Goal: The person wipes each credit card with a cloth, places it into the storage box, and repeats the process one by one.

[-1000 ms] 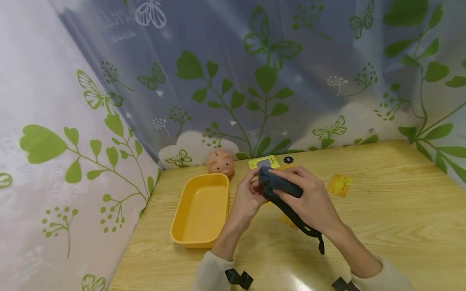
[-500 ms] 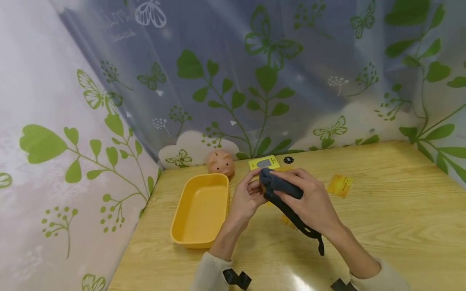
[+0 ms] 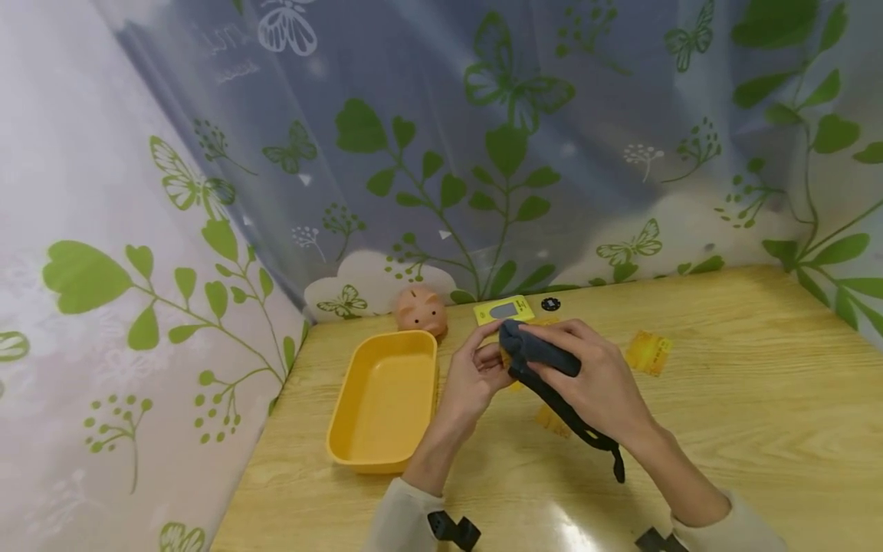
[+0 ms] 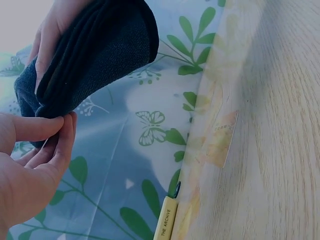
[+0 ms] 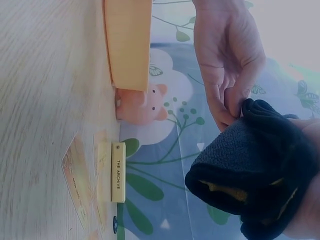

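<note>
A folded dark blue-grey cloth piece with black edging [image 3: 554,358] is held up over the table between both hands. From it hangs a black strap-like band [image 3: 569,414] with a looped end. My right hand [image 3: 602,379] grips its body from the right side. With thumb and fingertips my left hand [image 3: 472,377] pinches the edge at its left end, seen close up in the left wrist view on the cloth piece [image 4: 112,55]. In the right wrist view the cloth piece [image 5: 225,155] shows an opening with something yellowish inside, mostly hidden.
Left of the hands stands a yellow tub [image 3: 386,402]. Behind it is a pink piggy bank [image 3: 421,313]. A yellow box [image 3: 505,310] and a black round chip [image 3: 550,304] lie near the curtain. Yellow cards lie on the table, one card [image 3: 648,353] at right, another card [image 3: 552,420] below the hands.
</note>
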`<state>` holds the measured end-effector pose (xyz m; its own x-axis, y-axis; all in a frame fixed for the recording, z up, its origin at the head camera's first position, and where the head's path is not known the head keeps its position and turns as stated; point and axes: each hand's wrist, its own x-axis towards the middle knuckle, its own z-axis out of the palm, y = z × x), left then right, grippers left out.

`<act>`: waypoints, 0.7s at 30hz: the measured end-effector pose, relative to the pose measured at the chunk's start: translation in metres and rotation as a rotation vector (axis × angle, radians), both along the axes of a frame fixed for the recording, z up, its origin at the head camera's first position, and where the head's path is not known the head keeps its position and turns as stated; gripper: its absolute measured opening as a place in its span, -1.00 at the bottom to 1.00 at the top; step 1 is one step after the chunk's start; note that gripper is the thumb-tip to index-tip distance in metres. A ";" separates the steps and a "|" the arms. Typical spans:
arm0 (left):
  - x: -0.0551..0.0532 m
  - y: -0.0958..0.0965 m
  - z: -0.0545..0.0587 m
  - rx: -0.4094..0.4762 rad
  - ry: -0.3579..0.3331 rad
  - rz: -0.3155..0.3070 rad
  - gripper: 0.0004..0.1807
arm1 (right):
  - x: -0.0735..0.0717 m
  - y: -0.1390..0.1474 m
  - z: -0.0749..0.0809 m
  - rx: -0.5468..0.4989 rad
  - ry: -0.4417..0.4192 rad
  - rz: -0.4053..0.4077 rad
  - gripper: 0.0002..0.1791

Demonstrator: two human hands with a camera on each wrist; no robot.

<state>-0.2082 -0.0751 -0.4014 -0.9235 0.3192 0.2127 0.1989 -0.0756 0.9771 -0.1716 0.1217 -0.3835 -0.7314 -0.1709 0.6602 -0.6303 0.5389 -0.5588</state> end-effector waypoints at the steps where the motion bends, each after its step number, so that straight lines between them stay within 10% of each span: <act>1: 0.000 0.000 0.000 0.002 -0.001 0.003 -0.27 | 0.000 0.001 0.000 0.000 -0.003 -0.001 -0.43; 21: -0.003 -0.007 0.001 0.018 -0.018 0.028 -0.28 | -0.008 0.038 0.006 -0.020 0.019 -0.171 -0.44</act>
